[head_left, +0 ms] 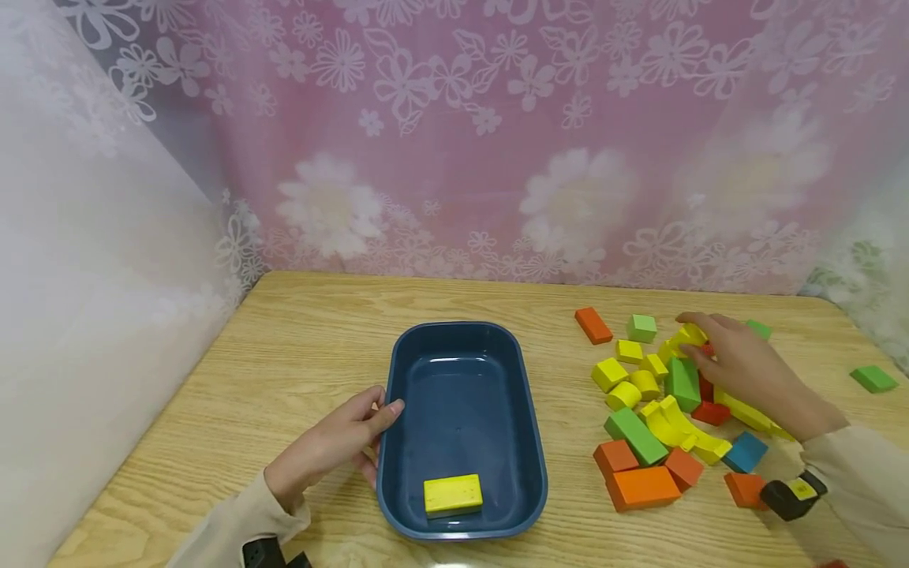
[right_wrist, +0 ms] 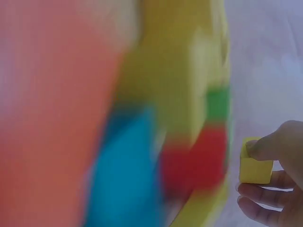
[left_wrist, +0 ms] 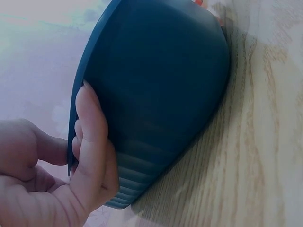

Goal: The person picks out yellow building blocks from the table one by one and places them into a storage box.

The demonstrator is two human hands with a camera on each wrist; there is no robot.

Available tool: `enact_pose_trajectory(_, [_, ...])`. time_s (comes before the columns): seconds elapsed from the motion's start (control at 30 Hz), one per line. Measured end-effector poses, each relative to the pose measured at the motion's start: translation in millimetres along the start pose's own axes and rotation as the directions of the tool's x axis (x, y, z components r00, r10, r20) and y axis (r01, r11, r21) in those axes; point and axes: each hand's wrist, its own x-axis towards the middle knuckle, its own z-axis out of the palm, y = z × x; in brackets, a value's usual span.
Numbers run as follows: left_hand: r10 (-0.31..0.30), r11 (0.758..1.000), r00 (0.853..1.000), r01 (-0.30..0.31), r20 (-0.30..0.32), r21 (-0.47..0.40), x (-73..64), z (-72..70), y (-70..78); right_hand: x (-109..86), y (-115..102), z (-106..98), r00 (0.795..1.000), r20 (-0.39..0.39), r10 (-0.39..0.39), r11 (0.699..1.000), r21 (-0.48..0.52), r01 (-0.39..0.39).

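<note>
A dark blue plastic tray [head_left: 460,442] stands on the table with one yellow rectangular block [head_left: 453,494] lying at its near end. My left hand [head_left: 341,442] grips the tray's left rim, thumb over the edge and fingers along the outer wall, as the left wrist view shows of the tray wall [left_wrist: 161,85]. Over the heap of blocks at the right, my right hand [head_left: 746,371] pinches a yellow block [right_wrist: 255,169] between thumb and fingers. Beneath and beside it lie a green block [head_left: 683,384], yellow arched blocks [head_left: 667,422] and red ones [head_left: 711,412].
Short yellow cylinders [head_left: 623,395], orange blocks [head_left: 644,488] and a blue block [head_left: 745,452] lie loose around the heap. A green block [head_left: 874,379] sits apart at the far right. A pink flowered curtain [head_left: 454,158] hangs behind the wooden table [head_left: 319,331].
</note>
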Motion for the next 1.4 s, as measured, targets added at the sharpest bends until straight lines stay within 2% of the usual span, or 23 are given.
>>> enact_pose_trajectory(0.1, [0.0, 1.0, 1.0, 0.0, 0.001, -0.007, 0.0, 0.5, 0.5, 19.6, -27.1, -3.1, 0.996, -0.001, -0.084, 0.996, 0.005, 0.084])
enact_pose_trajectory(0.3, [0.013, 1.0, 1.0, -0.013, 0.0, -0.017, -0.7, -0.1, 0.4, 53.7, -84.4, -3.5, 0.972, 0.008, -0.234, 0.972, 0.027, 0.233])
enact_pose_trajectory(0.43, [0.011, 1.0, 1.0, -0.012, -0.001, -0.016, -0.5, -0.1, 0.0, 66.3, -120.7, 3.5, 0.947, -0.006, -0.32, 0.946, 0.054, 0.32])
enact_pose_trajectory(0.57, [0.003, 1.0, 1.0, -0.004, -0.005, -0.017, -0.9, 0.2, 0.2, 70.0, -157.4, 11.3, 0.922, 0.036, -0.386, 0.917, 0.129, 0.379])
enact_pose_trajectory(0.67, [0.0, 1.0, 1.0, 0.0, -0.008, -0.017, -1.7, 0.5, 0.8, 68.4, -184.3, 19.7, 0.888, 0.095, -0.45, 0.884, 0.191, 0.427])
enact_pose_trajectory(0.8, [0.001, 1.0, 1.0, -0.002, -0.012, -0.015, -1.4, 0.8, 1.8, 63.7, -211.4, 35.9, 0.824, 0.183, -0.537, 0.837, 0.242, 0.491])
enact_pose_trajectory(0.87, [0.002, 1.0, 1.0, -0.002, -0.009, -0.013, -0.8, 1.3, 2.4, 60.7, -219.4, 43.9, 0.798, 0.237, -0.554, 0.828, 0.251, 0.501])
enact_pose_trajectory(0.93, [0.002, 1.0, 1.0, -0.002, -0.006, -0.01, -0.2, 1.8, 2.9, 58.4, -224.0, 50.0, 0.785, 0.281, -0.552, 0.832, 0.251, 0.495])
enact_pose_trajectory(1.17, [-0.001, 1.0, 1.0, 0.001, -0.018, -0.004, 0.3, 2.3, 4.9, 58.1, -226.5, 56.0, 0.794, 0.324, -0.514, 0.858, 0.198, 0.474])
enact_pose_trajectory(1.3, [-0.003, 1.0, 1.0, 0.003, -0.016, -0.007, 0.0, 2.1, 4.0, 58.6, -226.0, 57.3, 0.787, 0.326, -0.524, 0.852, 0.19, 0.488])
enact_pose_trajectory(1.4, [-0.015, 1.0, 1.0, 0.015, -0.017, -0.006, -1.8, 2.0, 1.8, 57.4, -225.0, 58.7, 0.794, 0.264, -0.548, 0.835, 0.238, 0.497])
